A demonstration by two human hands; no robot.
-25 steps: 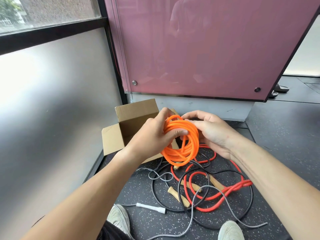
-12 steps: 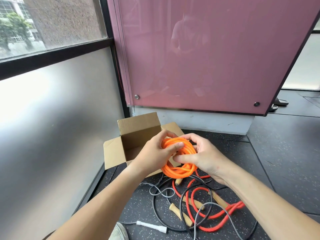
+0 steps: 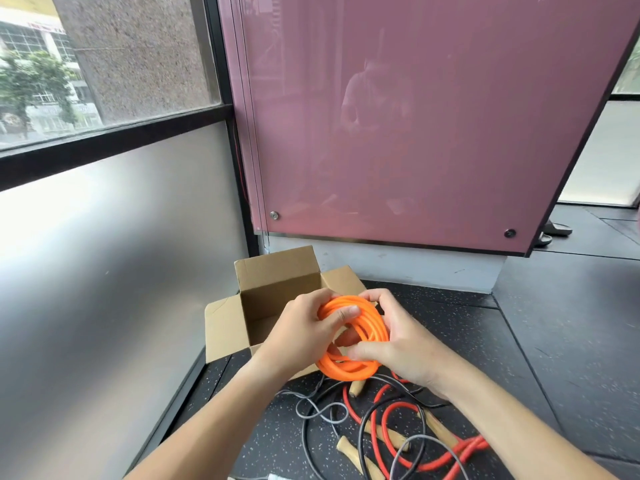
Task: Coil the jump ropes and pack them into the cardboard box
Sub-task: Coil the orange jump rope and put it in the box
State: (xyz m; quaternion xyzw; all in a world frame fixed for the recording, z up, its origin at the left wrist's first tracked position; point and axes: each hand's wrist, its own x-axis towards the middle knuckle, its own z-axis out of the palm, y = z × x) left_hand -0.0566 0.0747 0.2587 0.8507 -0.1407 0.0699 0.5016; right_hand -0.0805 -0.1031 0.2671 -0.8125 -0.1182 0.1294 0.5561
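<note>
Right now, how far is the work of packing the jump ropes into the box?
Done: the orange rope is coiled. In hand: left hand and right hand grip it beside the open cardboard box, not yet inside. Left: the red rope, black rope and grey rope lie uncoiled on the floor.

Likely gym or fitness studio: speckled black rubber floor (image 3: 554, 341), jump ropes (image 3: 467, 447) strewn across it, pink glass partition (image 3: 415, 133), frosted window wall (image 3: 121, 254) facing street.

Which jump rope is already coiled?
The orange rope, held by the left hand and right hand; the red rope, black rope and grey rope lie loose on the floor.
</note>
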